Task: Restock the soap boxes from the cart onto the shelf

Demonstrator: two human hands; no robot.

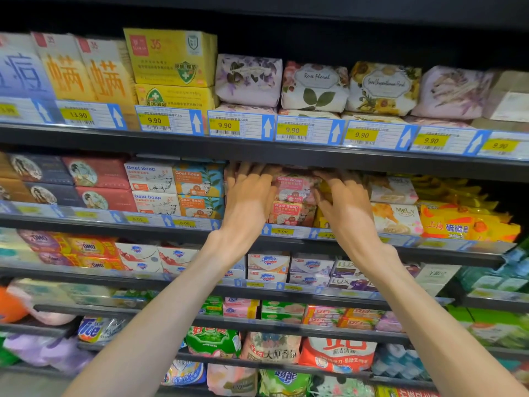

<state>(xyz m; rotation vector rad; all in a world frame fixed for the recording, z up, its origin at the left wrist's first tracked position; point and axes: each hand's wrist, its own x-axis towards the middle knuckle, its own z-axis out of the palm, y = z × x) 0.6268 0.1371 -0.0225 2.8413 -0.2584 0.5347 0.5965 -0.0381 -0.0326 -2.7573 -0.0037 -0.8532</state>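
Note:
Two pink Goat Soap boxes are stacked on the second shelf [257, 233]: the upper one [293, 187] and the lower one [290, 214]. My left hand [249, 193] lies against the left side of the stack, fingers reaching over the top box and into the shelf. My right hand [343, 202] presses the right side of the stack, fingers curled around the upper box. Both hands bracket the upper pink box between them. The cart is out of view.
Left of my hands stand orange Goat Soap boxes [199, 193] and white-blue Goat Soap boxes [151, 187]. To the right lie MeLy soap boxes [396, 216] and yellow sulphur soap packs [458, 224]. The shelf above [257, 150] hangs close over my fingers. Lower shelves hold more soaps and detergent bags.

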